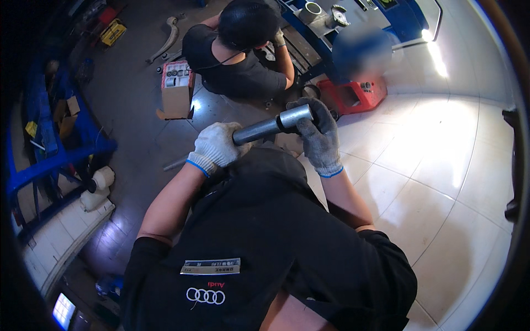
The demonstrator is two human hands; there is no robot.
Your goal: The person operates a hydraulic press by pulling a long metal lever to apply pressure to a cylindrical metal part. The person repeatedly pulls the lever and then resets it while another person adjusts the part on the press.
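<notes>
My left hand (218, 143), in a white knit glove, is closed around a dark steel bar (257, 130) that runs up to the right. My right hand (319, 138), in a soiled grey glove, grips a short silvery metal cylinder (295, 115) at the bar's right end, its thumb beneath it. I cannot tell whether the cylinder is fixed to the bar. A thinner metal rod (175, 164) shows left of my left wrist; whether it joins the bar is hidden.
A co-worker (234, 77) in black crouches ahead, beside an open box of parts (176, 83) and a curved metal arm (168, 41). A blue metal rack (41, 163) stands at left, blue equipment (309, 25) ahead, a red machine (361, 96) at right on tiles.
</notes>
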